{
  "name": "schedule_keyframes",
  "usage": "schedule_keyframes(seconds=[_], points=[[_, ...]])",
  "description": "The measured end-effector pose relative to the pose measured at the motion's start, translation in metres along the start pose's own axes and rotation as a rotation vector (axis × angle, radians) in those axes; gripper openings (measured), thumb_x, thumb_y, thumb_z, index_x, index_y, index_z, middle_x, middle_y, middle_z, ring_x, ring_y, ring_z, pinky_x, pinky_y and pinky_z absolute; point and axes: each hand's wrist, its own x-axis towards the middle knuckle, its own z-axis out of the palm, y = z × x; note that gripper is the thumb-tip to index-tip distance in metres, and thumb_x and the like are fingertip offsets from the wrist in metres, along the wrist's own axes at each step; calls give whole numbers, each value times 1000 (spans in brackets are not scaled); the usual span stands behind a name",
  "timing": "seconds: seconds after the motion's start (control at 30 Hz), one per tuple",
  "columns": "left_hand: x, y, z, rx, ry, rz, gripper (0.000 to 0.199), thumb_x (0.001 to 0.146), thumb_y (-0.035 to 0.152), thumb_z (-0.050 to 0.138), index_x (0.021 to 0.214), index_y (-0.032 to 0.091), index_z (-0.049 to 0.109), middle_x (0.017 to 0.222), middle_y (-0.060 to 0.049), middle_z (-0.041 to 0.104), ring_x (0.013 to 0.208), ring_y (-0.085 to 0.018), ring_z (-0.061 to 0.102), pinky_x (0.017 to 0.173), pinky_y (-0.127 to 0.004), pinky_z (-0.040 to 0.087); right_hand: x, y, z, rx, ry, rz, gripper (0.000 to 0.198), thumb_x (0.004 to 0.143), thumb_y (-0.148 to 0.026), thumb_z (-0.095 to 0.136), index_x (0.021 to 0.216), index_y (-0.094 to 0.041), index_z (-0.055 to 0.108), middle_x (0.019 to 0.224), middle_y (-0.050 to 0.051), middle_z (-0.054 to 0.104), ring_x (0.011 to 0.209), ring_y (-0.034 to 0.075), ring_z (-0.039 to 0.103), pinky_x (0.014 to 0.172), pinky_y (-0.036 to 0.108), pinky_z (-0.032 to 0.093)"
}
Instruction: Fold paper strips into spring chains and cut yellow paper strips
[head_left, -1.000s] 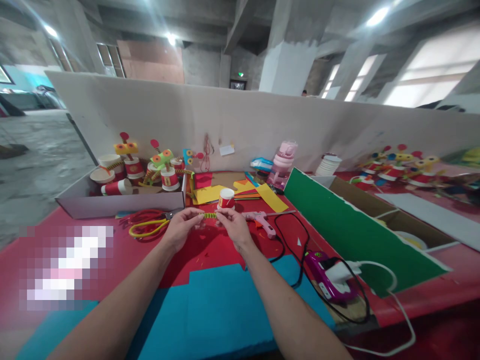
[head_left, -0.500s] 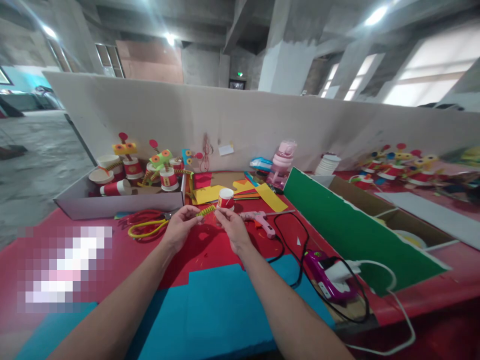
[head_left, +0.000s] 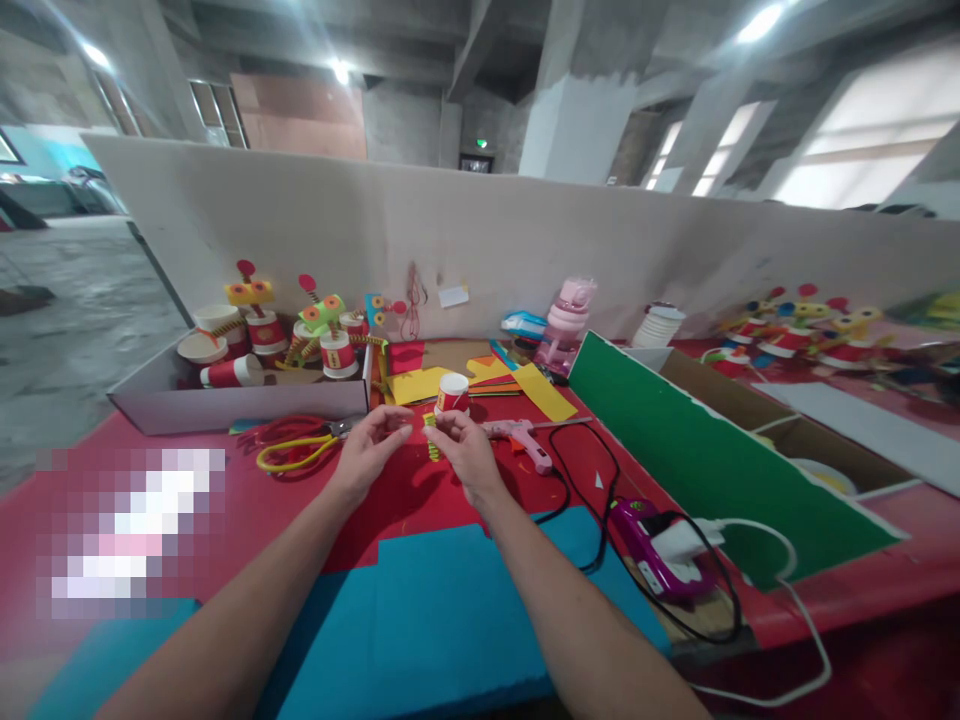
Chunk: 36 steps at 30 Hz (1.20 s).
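Presently, the right hand (head_left: 466, 455) grips a narrow, accordion-folded strip of yellow and black paper (head_left: 433, 450) between thumb and fingertips, near the strip's upper end. The strip's long axis runs nearly up and down in the view, with a slight lean. Its upper end points toward the paper cup, and its lower end projects below the fingertips, free of the other hand. Whether that lower end touches anything cannot be determined. The left hand (head_left: 371, 450) is empty, its fingers loosely curved and its thumb apart from them, facing the strip across a small gap.

Just beyond the right fingertips, a small red and white paper cup (head_left: 453, 393) stands upright, mouth upward, on a red-covered tabletop (head_left: 420, 505). To the right of the right hand lies a pale pink plastic glue gun (head_left: 531, 443), on its side. To the left of the left hand lies a cutting tool with yellow looped handles (head_left: 330, 441). Nearer the person, flat bright-blue sheets (head_left: 450, 610) lie beneath the forearms.
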Motion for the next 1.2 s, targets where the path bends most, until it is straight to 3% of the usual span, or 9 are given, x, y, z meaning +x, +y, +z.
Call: schedule_keyframes(seconds=[0.17,0.37,0.6,0.8,0.9,1.07,1.2], points=[[0,4,0,33,18,41,23,70,31,74,88,17,69,89,-5,69,84,-17,60,80,-27,46,-4,-2,2,-79,-84,-10,22,68,-36,72,79,-20,62,76,0,64,72,14,59,70,27,46],[0,3,0,89,40,49,19,68,30,74,83,18,73,84,-5,70,80,-19,61,78,-29,46,-4,-4,3,-83,-80,-6,22,69,-36,70,82,-20,66,81,2,67,78,17,61,76,30,48],[-1,3,1,312,-25,222,12,74,26,69,83,23,76,81,-5,71,79,-20,61,78,-30,45,-2,-2,1,-57,-48,60,19,70,-37,67,77,-20,64,70,-2,63,68,13,56,65,25,43],[-7,6,2,454,-110,369,24,77,22,65,98,27,74,95,-8,69,89,-22,59,85,-33,44,-1,0,-1,26,-86,41,18,71,-36,66,80,-20,67,77,0,66,75,14,59,73,27,45],[-7,5,2,424,-90,336,20,78,24,64,95,25,74,93,-7,69,89,-22,59,87,-33,44,-1,1,-1,49,-100,51,20,71,-37,69,81,-20,68,79,0,68,78,15,60,77,28,45],[-5,7,-1,206,45,164,22,79,30,64,96,21,74,93,-7,70,86,-22,62,83,-31,46,1,6,-1,172,-79,106,24,69,-37,72,84,-19,69,80,-1,68,77,13,59,80,27,44],[-7,14,0,320,-24,284,19,80,28,63,93,22,75,96,-7,69,91,-21,61,87,-31,45,-1,5,0,224,-71,166,26,68,-38,74,83,-18,68,79,-1,66,75,12,58,78,25,44]])
